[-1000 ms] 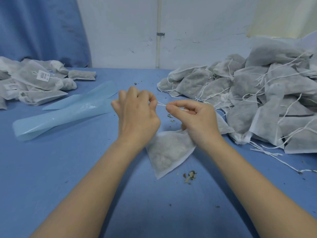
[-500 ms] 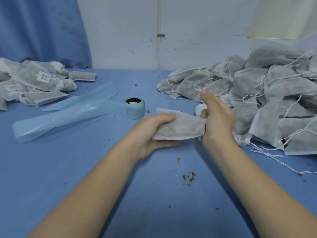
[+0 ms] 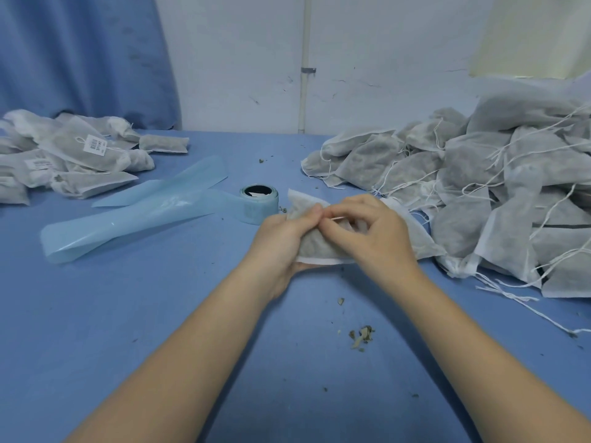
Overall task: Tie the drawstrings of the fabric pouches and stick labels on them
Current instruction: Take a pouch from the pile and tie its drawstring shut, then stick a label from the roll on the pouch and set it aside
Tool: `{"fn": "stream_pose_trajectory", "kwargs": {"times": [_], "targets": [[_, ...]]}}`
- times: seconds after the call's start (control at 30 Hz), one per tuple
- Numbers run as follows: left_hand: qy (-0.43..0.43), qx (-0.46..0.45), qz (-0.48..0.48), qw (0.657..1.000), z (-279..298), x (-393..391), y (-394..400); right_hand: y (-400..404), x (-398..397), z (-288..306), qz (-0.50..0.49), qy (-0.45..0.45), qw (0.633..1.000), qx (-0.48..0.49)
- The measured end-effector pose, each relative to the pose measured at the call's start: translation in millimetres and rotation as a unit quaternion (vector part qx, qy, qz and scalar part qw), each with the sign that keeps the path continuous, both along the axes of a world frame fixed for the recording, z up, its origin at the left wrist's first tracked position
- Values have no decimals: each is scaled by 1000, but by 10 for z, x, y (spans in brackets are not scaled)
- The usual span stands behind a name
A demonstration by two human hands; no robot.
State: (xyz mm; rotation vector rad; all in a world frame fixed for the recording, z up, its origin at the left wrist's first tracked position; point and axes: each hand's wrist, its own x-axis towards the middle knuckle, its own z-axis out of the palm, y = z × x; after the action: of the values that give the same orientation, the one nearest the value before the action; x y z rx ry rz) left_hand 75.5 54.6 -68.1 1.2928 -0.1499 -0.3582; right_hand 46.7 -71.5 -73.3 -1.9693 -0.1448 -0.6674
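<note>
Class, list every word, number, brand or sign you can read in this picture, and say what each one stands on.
No text can be quoted.
White label on a pouch in the left pile: dark barcode-like print, too blurred to read.
Second label lower in that pile: faint lines, too small to read.
Label roll: no readable print.
Pouch held in both hands: no label visible.

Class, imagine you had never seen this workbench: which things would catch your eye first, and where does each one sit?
First, the two hands at the centre: the left hand holds a fabric pouch while the right hand pinches at its top. Next, the big heap of untied pouches with loose strings on the right. Then the label roll with its trailing blue backing strip, left of the hands.
</note>
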Motion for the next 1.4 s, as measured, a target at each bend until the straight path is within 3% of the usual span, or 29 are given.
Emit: {"fn": "stream_pose_trajectory", "kwargs": {"times": [0.17,0.3,0.37,0.47,0.53,0.67,1.0,1.23,1.4], "targets": [[-29,9,93,995,16,103,64,52,137,40,58,45,996,44],[-28,46,256,965,-9,341,288,186,481,22,96,156,939,292],[-17,32,298,954,-13,434,416,247,669,-43,62,197,948,240],[10,-25,327,945,-5,538,545,316,910,-133,40,239,970,35],[24,-43,338,940,7,582,597,364,1029,-145,65,242,968,-28],[40,-42,356,933,-13,664,663,468,1208,-138,95,236,966,-42],[26,-43,347,936,-77,770,600,688,1220,-184,-46,170,975,-133],[30,-68,339,938,-88,803,629,360,1044,-191,74,192,978,37],[37,-89,329,939,-70,760,635,370,1035,-206,33,133,990,-7]]}}
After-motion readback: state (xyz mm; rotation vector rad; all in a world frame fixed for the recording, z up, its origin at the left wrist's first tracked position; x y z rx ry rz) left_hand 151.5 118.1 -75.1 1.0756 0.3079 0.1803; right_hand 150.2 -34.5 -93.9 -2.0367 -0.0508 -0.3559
